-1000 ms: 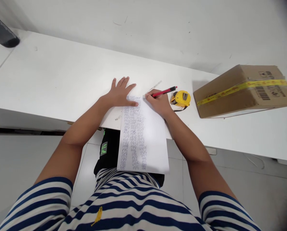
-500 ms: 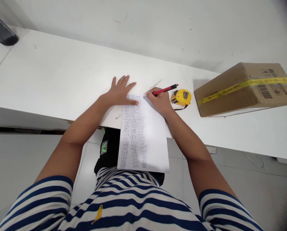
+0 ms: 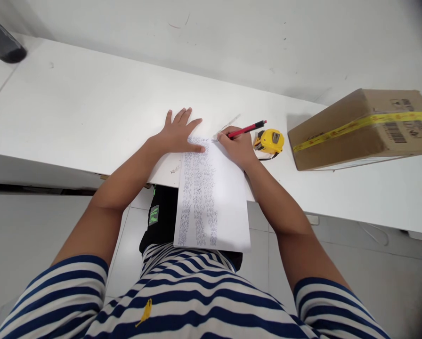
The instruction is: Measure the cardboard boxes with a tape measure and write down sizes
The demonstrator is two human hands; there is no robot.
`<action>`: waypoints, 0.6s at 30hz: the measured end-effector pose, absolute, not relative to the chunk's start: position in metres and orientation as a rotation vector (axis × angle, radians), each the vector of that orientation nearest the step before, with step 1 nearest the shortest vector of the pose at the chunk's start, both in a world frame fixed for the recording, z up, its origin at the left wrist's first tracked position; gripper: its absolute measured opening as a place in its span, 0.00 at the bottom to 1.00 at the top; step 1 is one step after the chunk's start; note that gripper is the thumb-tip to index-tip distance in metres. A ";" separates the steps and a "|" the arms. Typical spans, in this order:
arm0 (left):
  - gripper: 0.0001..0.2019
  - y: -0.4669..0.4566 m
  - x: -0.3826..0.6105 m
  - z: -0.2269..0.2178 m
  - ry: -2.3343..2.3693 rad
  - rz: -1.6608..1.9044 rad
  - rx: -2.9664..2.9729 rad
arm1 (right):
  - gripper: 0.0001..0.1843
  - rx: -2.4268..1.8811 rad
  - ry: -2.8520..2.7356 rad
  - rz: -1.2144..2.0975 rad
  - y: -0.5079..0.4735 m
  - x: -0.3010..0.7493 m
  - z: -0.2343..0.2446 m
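Observation:
A white sheet of paper (image 3: 230, 202) with columns of blue handwriting on its left half lies partly on the desk and hangs over its front edge toward my lap. My left hand (image 3: 177, 136) rests flat with spread fingers, its thumb across the paper's upper left corner. In my right hand (image 3: 239, 148) is a red and black pen (image 3: 246, 129), its tip at the top of the paper beside the writing. Just right of that hand sits a yellow tape measure (image 3: 270, 141).
A cardboard box (image 3: 341, 129) with yellow tape stands at the right of the white desk (image 3: 91, 108). A thin clear strip (image 3: 231, 122) lies beyond the paper. A dark rounded object (image 3: 6, 40) is at the far left, and a wall runs behind.
The whole view has shifted slightly. Both hands keep their places, the left on the paper and the right gripping the pen near the top line.

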State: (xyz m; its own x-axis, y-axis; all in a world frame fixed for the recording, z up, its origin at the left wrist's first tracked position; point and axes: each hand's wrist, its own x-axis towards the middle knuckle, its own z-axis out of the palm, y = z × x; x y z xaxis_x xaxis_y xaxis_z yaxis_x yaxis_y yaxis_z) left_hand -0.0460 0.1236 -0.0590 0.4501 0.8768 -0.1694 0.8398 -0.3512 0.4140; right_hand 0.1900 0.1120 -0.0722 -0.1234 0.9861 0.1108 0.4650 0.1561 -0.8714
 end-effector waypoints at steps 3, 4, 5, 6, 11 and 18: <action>0.62 0.121 -0.044 -0.053 1.469 0.037 2.257 | 0.07 -1.372 -1.697 0.882 0.112 0.191 -0.074; 0.62 0.121 -0.043 -0.052 1.473 0.028 2.258 | 0.07 -1.365 -1.699 0.893 0.112 0.191 -0.074; 0.61 0.121 -0.043 -0.052 1.475 0.025 2.259 | 0.07 -1.362 -1.700 0.907 0.112 0.191 -0.074; 0.61 0.120 -0.043 -0.051 1.476 0.026 2.259 | 0.07 -1.363 -1.700 0.918 0.112 0.191 -0.074; 0.60 0.121 -0.044 -0.053 1.470 0.033 2.264 | 0.07 -1.369 -1.685 0.906 0.111 0.191 -0.072; 0.59 0.122 -0.045 -0.056 1.453 0.089 2.278 | 0.08 -1.369 -1.670 0.892 0.111 0.190 -0.072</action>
